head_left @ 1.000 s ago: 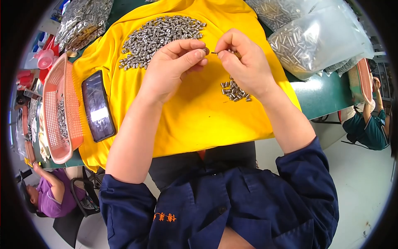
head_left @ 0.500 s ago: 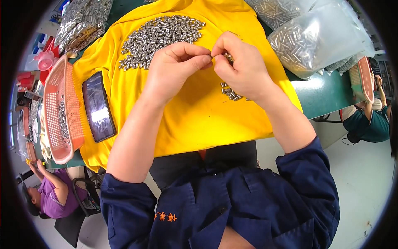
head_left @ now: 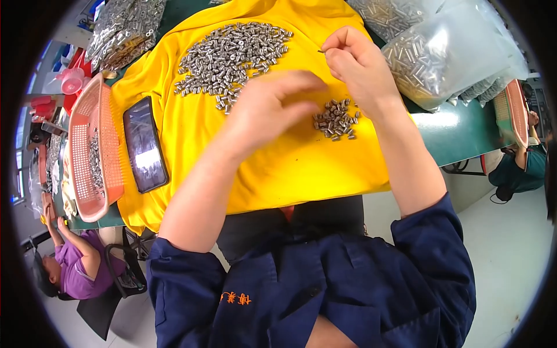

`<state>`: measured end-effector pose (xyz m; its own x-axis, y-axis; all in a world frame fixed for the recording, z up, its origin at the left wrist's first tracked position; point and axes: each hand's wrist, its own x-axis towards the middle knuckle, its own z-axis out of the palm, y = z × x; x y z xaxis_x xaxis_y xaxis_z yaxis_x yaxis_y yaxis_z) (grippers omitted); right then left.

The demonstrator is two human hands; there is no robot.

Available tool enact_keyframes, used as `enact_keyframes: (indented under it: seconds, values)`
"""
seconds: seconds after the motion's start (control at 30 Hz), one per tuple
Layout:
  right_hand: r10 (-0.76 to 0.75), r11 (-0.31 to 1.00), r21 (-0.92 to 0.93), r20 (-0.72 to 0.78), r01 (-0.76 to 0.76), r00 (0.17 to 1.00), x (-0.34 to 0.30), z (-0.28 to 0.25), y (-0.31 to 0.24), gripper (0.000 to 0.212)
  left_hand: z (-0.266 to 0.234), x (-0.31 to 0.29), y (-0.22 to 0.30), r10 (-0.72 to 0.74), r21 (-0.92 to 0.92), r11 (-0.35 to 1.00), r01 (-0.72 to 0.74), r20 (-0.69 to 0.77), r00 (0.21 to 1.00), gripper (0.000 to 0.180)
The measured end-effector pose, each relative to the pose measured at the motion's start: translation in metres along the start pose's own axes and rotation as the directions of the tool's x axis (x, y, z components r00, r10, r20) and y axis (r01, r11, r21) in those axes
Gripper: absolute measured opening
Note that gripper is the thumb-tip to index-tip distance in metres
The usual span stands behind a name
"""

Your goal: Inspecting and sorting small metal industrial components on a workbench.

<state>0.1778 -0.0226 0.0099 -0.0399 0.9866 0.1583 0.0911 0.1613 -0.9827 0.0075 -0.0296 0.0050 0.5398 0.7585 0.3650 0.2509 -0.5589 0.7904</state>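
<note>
My right hand (head_left: 362, 66) is raised over the far right part of the yellow cloth (head_left: 278, 174), thumb and forefinger pinched. A small dark metal piece (head_left: 321, 51) sticks out from those fingertips; its exact kind is too small to make out. Blurred by motion, my left hand (head_left: 270, 107) hovers between two piles, thumb and fingers apart, nothing visible in it. Beyond it lies a large pile of short silver metal cylinders (head_left: 232, 55), partly hidden by that hand. A smaller pile of similar cylinders (head_left: 335, 119) rests below my right hand.
A phone (head_left: 145, 145) lies on the cloth's left side, beside a pink plastic basket (head_left: 110, 156) holding metal parts. Clear bags of metal parts (head_left: 418, 64) stand at the far right, and another bag (head_left: 125, 32) at the far left. Co-workers sit at left (head_left: 87, 264) and right (head_left: 519, 174).
My hands have parted from touching fingertips. The right one has moved up and right with the small piece; the left has dropped a little and opened, uncovering the small pile.
</note>
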Motion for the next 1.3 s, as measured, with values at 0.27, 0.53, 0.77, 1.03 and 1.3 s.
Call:
enact_keyframes:
  seconds: [0.27, 0.53, 0.77, 1.03, 1.3]
  values:
    - [-0.035, 0.997, -0.073, 0.014, 0.036, 0.999, -0.004, 0.010, -0.004, 0.007, -0.027, 0.008, -0.034, 0.074, 0.692, 0.722, -0.019, -0.049, 0.996, 0.016]
    - [-0.074, 0.991, -0.115, -0.002, 0.074, 0.997, -0.004, 0.010, -0.002, 0.008, -0.044, 0.019, -0.029, -0.129, 0.647, 0.762, -0.008, 0.164, 0.978, 0.009]
    - [-0.055, 0.989, -0.137, 0.033, 0.059, 0.998, -0.005, 0.012, -0.008, 0.009, -0.046, 0.015, -0.028, 0.005, 0.716, 0.690, -0.108, 0.144, 0.990, 0.009]
    - [-0.089, 0.963, -0.235, 0.196, 0.135, 0.976, -0.011, 0.010, -0.014, 0.004, -0.016, 0.007, -0.013, -0.459, -0.574, 0.702, 0.422, 0.088, 0.884, 0.016]
    - [-0.078, 0.943, -0.307, 0.173, 0.129, 0.982, -0.011, 0.016, -0.014, 0.008, -0.020, 0.004, -0.014, -0.429, -0.615, 0.676, 0.407, 0.121, 0.895, 0.015]
